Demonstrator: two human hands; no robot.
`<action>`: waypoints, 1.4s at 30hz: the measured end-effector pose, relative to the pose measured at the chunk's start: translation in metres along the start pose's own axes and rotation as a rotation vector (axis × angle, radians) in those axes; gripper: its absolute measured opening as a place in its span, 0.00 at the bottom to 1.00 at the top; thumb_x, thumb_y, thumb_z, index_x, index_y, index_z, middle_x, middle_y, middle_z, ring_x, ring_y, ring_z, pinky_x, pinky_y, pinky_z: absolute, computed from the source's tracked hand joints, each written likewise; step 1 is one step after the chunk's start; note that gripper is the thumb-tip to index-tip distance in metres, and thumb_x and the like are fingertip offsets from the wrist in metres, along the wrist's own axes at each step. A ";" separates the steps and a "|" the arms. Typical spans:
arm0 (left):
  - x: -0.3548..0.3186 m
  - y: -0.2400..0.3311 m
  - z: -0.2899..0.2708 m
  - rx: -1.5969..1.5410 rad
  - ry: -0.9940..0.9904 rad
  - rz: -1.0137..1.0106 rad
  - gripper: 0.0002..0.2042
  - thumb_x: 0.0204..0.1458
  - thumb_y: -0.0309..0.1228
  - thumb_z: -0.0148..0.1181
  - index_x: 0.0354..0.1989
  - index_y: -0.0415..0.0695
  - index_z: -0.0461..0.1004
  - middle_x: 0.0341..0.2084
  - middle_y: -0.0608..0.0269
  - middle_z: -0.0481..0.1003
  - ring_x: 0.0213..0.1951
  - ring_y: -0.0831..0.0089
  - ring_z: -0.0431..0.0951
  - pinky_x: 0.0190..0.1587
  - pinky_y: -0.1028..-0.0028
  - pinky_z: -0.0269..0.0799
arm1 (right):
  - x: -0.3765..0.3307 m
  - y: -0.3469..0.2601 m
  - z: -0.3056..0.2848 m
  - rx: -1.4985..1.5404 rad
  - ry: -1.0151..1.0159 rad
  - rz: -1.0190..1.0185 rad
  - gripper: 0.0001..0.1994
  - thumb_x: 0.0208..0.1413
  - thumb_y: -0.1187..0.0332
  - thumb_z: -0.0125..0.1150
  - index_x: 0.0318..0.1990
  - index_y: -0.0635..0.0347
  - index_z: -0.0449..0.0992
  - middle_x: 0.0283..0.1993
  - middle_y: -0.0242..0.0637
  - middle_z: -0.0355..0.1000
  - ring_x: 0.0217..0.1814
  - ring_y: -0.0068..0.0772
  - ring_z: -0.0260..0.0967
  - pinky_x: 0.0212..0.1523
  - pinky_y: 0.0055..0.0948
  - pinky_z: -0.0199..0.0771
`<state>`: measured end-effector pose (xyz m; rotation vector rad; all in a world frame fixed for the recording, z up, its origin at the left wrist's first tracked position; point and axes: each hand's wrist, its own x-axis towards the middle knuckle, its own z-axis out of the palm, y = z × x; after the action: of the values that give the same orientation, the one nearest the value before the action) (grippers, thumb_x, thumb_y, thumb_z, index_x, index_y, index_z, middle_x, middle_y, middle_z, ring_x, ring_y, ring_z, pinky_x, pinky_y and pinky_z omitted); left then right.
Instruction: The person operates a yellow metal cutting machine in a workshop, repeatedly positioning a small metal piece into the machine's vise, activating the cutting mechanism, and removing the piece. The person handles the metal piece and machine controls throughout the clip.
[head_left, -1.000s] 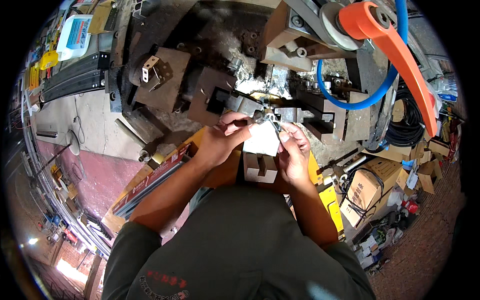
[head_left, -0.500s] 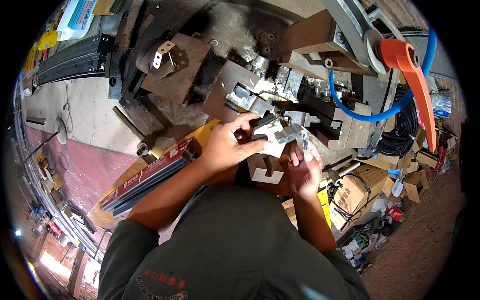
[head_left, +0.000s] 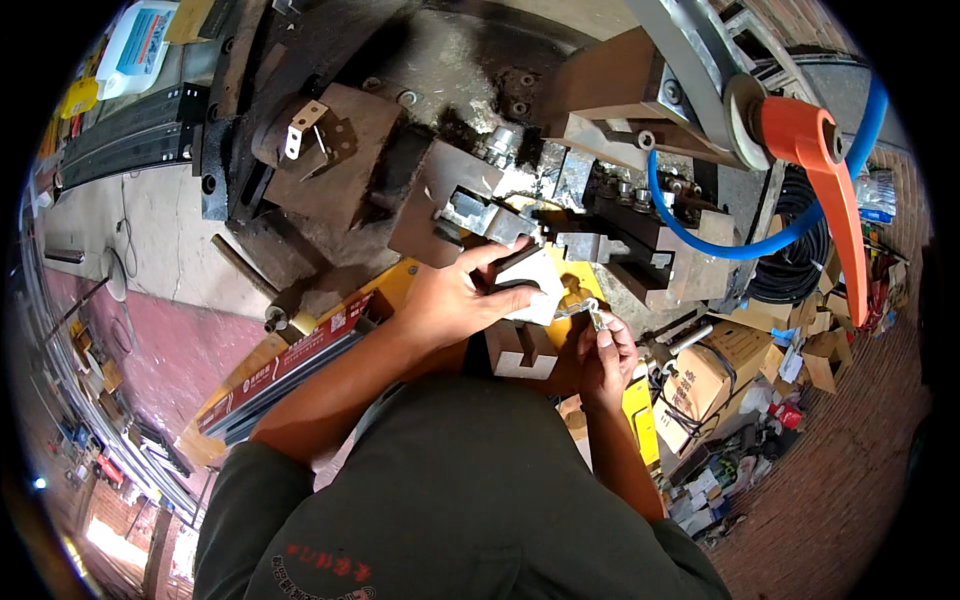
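Note:
My left hand (head_left: 448,300) grips a pale metal block (head_left: 532,285) between thumb and fingers, in front of the machine. My right hand (head_left: 606,366) pinches a small shiny metal piece (head_left: 592,312) at its fingertips, just right of the block; its exact shape is hard to make out. Beyond the block sit two silver jaw-like fittings, a left one (head_left: 482,214) set in a brown steel block and a right one (head_left: 590,247). Nearer my body, a notched steel block (head_left: 524,352) stands below the pale block.
An orange lever handle (head_left: 820,150) and a curved blue hose (head_left: 735,247) hang at the right. Further left, a perforated bracket (head_left: 303,128) rests on a brown steel plate (head_left: 345,170). A long red box (head_left: 290,355) lies by my left forearm; a cardboard box (head_left: 722,375) is at right.
My right hand has drawn the small metal piece down, away from the pale block's right side. My left hand keeps its hold on the block. The whole view has shifted slightly.

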<state>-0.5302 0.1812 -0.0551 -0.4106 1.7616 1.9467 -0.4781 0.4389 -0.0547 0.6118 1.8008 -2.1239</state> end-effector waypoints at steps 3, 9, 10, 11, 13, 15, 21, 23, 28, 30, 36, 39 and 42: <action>0.001 0.005 -0.001 0.097 -0.006 -0.020 0.28 0.48 0.30 0.75 0.59 0.41 0.74 0.30 0.69 0.77 0.29 0.87 0.70 0.33 0.83 0.69 | 0.006 0.003 -0.001 -0.052 -0.021 -0.029 0.16 0.63 0.62 0.59 0.52 0.63 0.72 0.28 0.32 0.68 0.23 0.23 0.61 0.25 0.22 0.58; -0.002 0.008 -0.001 0.098 0.033 0.044 0.28 0.47 0.31 0.76 0.57 0.39 0.74 0.30 0.71 0.75 0.28 0.88 0.67 0.31 0.84 0.67 | 0.006 -0.007 0.007 0.099 0.029 -0.004 0.20 0.62 0.59 0.58 0.54 0.67 0.70 0.33 0.32 0.67 0.29 0.24 0.61 0.31 0.23 0.60; -0.003 0.009 -0.002 0.130 0.047 0.054 0.27 0.47 0.31 0.76 0.57 0.39 0.74 0.30 0.71 0.74 0.28 0.88 0.67 0.31 0.84 0.67 | 0.003 -0.012 0.015 0.115 0.048 -0.014 0.20 0.63 0.60 0.57 0.54 0.67 0.69 0.33 0.33 0.67 0.31 0.24 0.61 0.33 0.23 0.60; -0.004 0.005 -0.004 0.113 0.042 0.072 0.27 0.47 0.31 0.76 0.56 0.39 0.74 0.31 0.71 0.74 0.28 0.87 0.67 0.31 0.83 0.67 | -0.001 -0.017 0.024 0.124 0.039 -0.042 0.20 0.63 0.61 0.56 0.55 0.68 0.69 0.34 0.33 0.67 0.32 0.24 0.61 0.35 0.23 0.61; -0.004 -0.010 -0.007 0.076 0.032 0.106 0.26 0.47 0.31 0.76 0.54 0.40 0.73 0.32 0.72 0.72 0.28 0.87 0.67 0.31 0.83 0.66 | -0.007 -0.025 0.041 0.129 0.028 -0.081 0.20 0.64 0.63 0.55 0.57 0.70 0.68 0.37 0.32 0.67 0.36 0.24 0.61 0.38 0.24 0.61; -0.005 -0.013 -0.007 0.053 0.002 0.230 0.24 0.49 0.30 0.74 0.53 0.40 0.71 0.32 0.72 0.71 0.29 0.87 0.67 0.31 0.83 0.65 | -0.005 -0.034 0.066 0.116 0.040 -0.093 0.20 0.64 0.65 0.56 0.57 0.71 0.67 0.37 0.31 0.65 0.37 0.22 0.59 0.39 0.23 0.59; -0.006 0.001 -0.008 -0.172 -0.023 0.100 0.15 0.56 0.32 0.66 0.48 0.41 0.72 0.29 0.75 0.69 0.28 0.89 0.64 0.30 0.85 0.58 | 0.018 -0.031 0.088 0.041 0.041 0.027 0.16 0.64 0.68 0.59 0.54 0.69 0.74 0.47 0.33 0.75 0.48 0.19 0.68 0.52 0.21 0.66; -0.002 0.004 -0.007 -0.124 0.022 0.074 0.12 0.57 0.34 0.65 0.43 0.40 0.74 0.26 0.76 0.69 0.27 0.88 0.64 0.29 0.84 0.58 | 0.021 -0.035 0.092 0.006 0.011 0.045 0.15 0.65 0.69 0.58 0.54 0.69 0.74 0.49 0.35 0.76 0.50 0.21 0.69 0.54 0.22 0.67; 0.000 0.009 0.003 -0.213 0.124 0.059 0.12 0.57 0.36 0.66 0.33 0.38 0.76 0.22 0.76 0.68 0.26 0.88 0.60 0.26 0.81 0.54 | 0.027 -0.055 0.090 -0.068 -0.049 0.117 0.13 0.64 0.70 0.59 0.51 0.70 0.76 0.46 0.33 0.76 0.47 0.20 0.69 0.52 0.21 0.67; -0.002 0.008 0.003 -0.265 0.110 0.043 0.11 0.58 0.34 0.65 0.35 0.38 0.77 0.25 0.75 0.72 0.29 0.87 0.65 0.31 0.82 0.61 | 0.027 -0.059 0.089 -0.089 -0.063 0.130 0.12 0.64 0.71 0.59 0.51 0.70 0.76 0.45 0.33 0.77 0.46 0.20 0.69 0.52 0.21 0.67; -0.012 0.006 0.009 -0.459 0.184 -0.001 0.10 0.59 0.32 0.63 0.41 0.37 0.78 0.34 0.70 0.77 0.37 0.85 0.73 0.42 0.81 0.69 | 0.030 -0.073 0.083 -0.161 -0.188 0.137 0.11 0.64 0.71 0.57 0.49 0.68 0.77 0.43 0.31 0.77 0.43 0.19 0.69 0.49 0.21 0.68; -0.015 0.006 0.014 -0.516 0.230 -0.007 0.11 0.59 0.31 0.63 0.43 0.36 0.78 0.35 0.69 0.78 0.37 0.84 0.74 0.42 0.81 0.69 | 0.033 -0.075 0.079 -0.184 -0.236 0.134 0.10 0.64 0.71 0.58 0.48 0.68 0.78 0.42 0.30 0.77 0.42 0.18 0.69 0.46 0.20 0.68; -0.020 0.017 0.021 -0.534 0.267 0.011 0.11 0.59 0.31 0.64 0.42 0.35 0.79 0.34 0.69 0.78 0.36 0.84 0.73 0.41 0.82 0.69 | 0.037 -0.075 0.075 -0.216 -0.248 0.133 0.10 0.63 0.70 0.59 0.48 0.67 0.78 0.42 0.30 0.77 0.42 0.18 0.69 0.46 0.20 0.69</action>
<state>-0.5201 0.1981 -0.0275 -0.8765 1.3593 2.4536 -0.5561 0.3804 0.0013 0.3841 1.7662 -1.7995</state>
